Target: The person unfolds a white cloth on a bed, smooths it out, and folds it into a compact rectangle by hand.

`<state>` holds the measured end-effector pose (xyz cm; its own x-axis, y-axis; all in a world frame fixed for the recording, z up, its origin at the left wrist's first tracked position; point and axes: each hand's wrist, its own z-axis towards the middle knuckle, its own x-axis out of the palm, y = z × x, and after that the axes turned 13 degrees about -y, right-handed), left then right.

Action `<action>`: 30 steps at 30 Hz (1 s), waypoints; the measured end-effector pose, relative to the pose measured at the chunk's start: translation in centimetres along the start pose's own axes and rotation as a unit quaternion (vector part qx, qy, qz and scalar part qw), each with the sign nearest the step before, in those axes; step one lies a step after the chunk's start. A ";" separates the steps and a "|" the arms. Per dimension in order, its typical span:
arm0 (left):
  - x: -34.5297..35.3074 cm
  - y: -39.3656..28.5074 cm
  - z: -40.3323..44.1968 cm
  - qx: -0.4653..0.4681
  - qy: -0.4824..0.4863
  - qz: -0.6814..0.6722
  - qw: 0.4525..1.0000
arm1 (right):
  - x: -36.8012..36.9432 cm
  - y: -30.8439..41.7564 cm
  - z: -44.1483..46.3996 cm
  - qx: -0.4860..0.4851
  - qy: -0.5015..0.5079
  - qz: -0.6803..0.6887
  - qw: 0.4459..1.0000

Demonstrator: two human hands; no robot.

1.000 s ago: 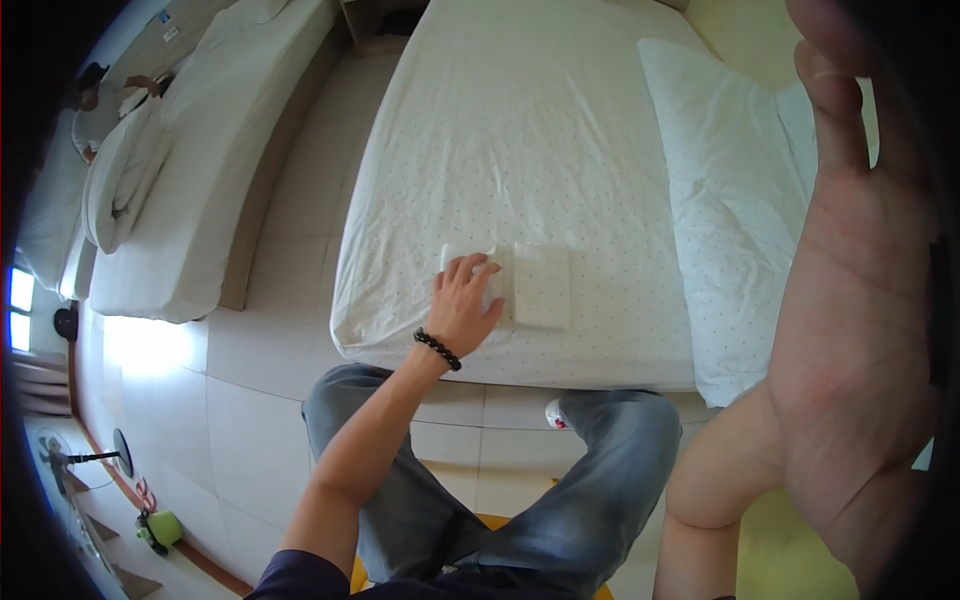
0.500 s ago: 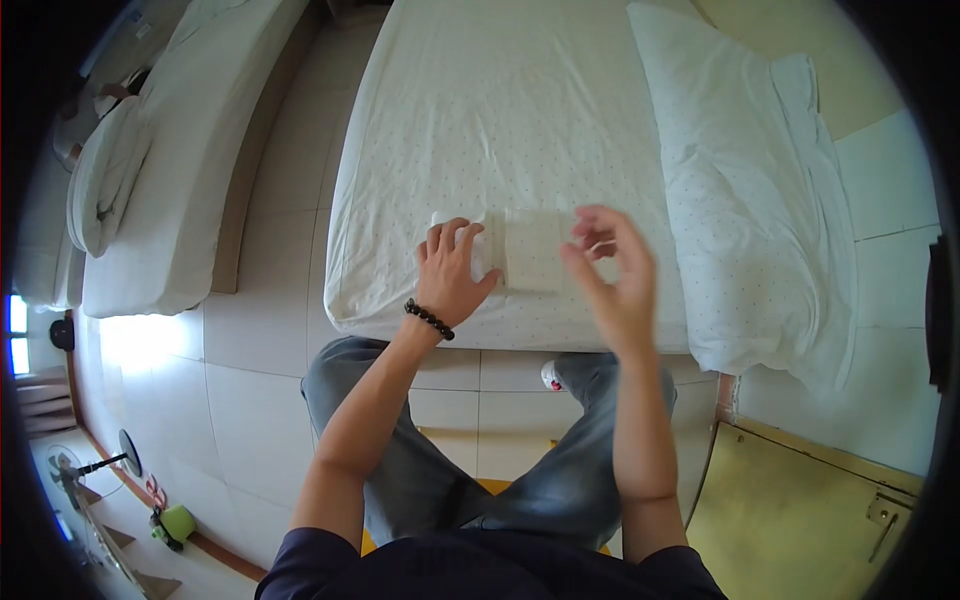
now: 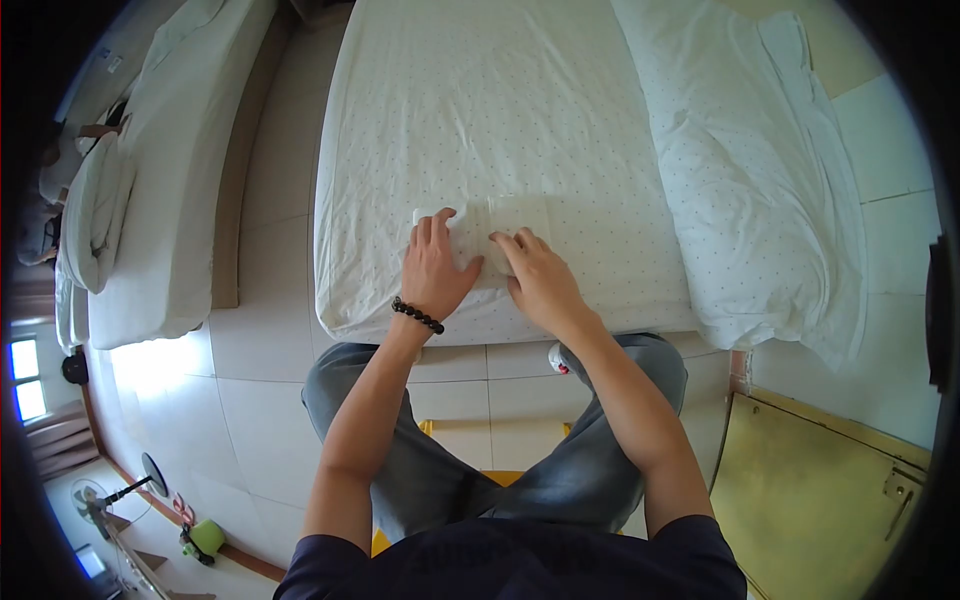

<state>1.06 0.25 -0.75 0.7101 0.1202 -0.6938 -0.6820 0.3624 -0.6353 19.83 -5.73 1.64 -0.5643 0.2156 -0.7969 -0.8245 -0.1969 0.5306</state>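
Two pale, flat rectangular items lie side by side on the white dotted sheet of the bed [image 3: 540, 110]. My left hand [image 3: 436, 268], with a black bead bracelet at the wrist, rests over the left item [image 3: 460, 222], fingers apart. On the right item [image 3: 520, 208] lies my right hand [image 3: 540, 278], its fingers bent and its tips near the item's left part. The palms face down and hide parts of both items. Nothing is visibly gripped in either hand.
A white dotted quilt [image 3: 740, 180] lies along the bed's right side. Another bed [image 3: 170, 200] stands left, with a person [image 3: 62, 165] beyond it. A yellow door [image 3: 810, 500] is at lower right, a fan [image 3: 152, 474] and green object [image 3: 207, 537] at lower left.
My right hand has come down from the raised position at the right onto the right item. My left hand stays over the left item. The view has shifted slightly.
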 end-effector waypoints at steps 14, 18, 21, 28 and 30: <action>-2.0 -1.8 0.6 -0.243 0.014 -0.185 0.952 | -7.8 -13.8 -2.4 0.366 0.030 0.029 0.930; -0.6 -0.3 0.3 -0.009 -0.061 -0.048 0.997 | -5.2 -13.6 -0.4 0.154 -0.096 -0.134 0.974; 0.8 -1.9 -1.5 0.048 -0.053 0.044 0.996 | -4.3 -11.7 0.7 0.189 -0.066 -0.109 0.974; -0.4 -0.1 -0.2 -0.006 -0.032 0.002 0.999 | -4.4 -11.4 1.8 0.309 -0.070 0.044 0.947; -2.5 1.8 1.2 -0.090 -0.018 -0.095 0.991 | -4.7 -11.8 1.9 0.318 -0.054 0.049 0.945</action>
<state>-1.75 1.72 0.26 0.8324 0.0991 -0.5453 -0.5531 0.2106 -0.8061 32.14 -2.61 -0.34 -0.6118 0.3301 -0.7189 -0.6071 0.3866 0.6942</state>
